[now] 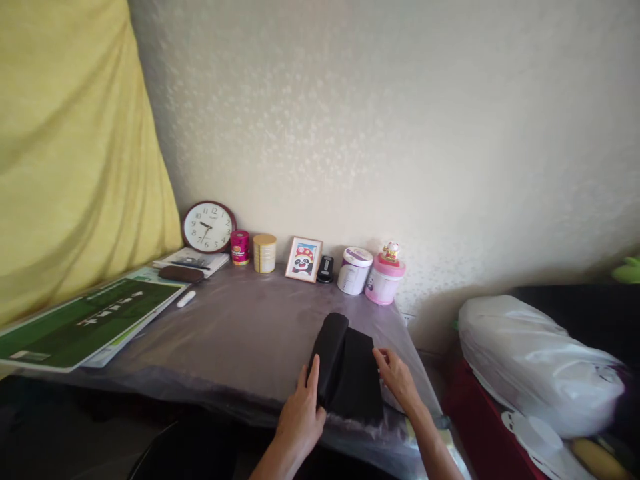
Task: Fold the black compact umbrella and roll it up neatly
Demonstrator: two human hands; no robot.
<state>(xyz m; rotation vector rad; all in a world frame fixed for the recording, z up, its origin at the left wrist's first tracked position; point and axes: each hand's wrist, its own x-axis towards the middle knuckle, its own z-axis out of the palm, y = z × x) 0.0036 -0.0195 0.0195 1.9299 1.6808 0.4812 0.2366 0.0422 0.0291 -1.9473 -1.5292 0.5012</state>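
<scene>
A black folded item [353, 373], perhaps fabric, lies near the table's front edge. Its left part is a thick, rounded roll, while a flat panel extends from it to the right. I cannot make out its exact kind. My left hand [301, 415] grips the near left side of the roll, with the index finger along its side and the thumb at the near end. At the panel's far right edge, my right hand [397, 380] is closed in a pinch, with thumb and index finger together on the edge.
Along the wall stand a clock [210, 227], a pink tin [240, 248], a yellow-lidded can [265, 257], a framed panda picture [303, 259], a black stapler-like object [325, 270] and two tubs [355, 273]. Green boards [75, 327] lie left; a white bag [530, 360] sits right.
</scene>
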